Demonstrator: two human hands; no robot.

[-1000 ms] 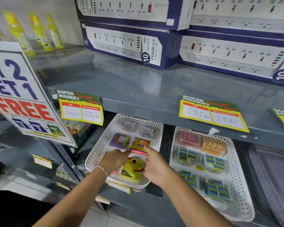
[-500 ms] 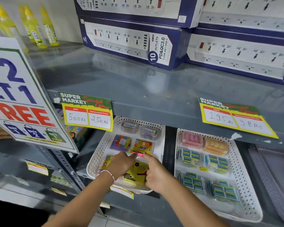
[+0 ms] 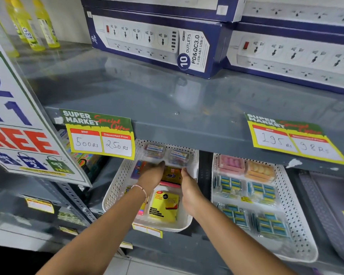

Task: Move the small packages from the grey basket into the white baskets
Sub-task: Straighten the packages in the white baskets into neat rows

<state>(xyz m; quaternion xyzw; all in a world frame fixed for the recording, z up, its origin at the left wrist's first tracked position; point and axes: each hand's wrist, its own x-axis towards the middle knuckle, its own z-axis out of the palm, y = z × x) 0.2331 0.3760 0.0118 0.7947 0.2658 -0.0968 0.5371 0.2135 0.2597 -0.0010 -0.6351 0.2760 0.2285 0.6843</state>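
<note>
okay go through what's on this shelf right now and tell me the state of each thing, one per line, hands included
Left hand: reaching into the left basket, over the packs; grip hidden.
Right hand: inside the same basket, fingers hidden.
Left white basket: partly filled, packs lying flat.
Yellow pack: flat at the basket's front.
Right white basket: filled with rows of flat packs.
Grey basket: at far right, contents not visible.
</note>
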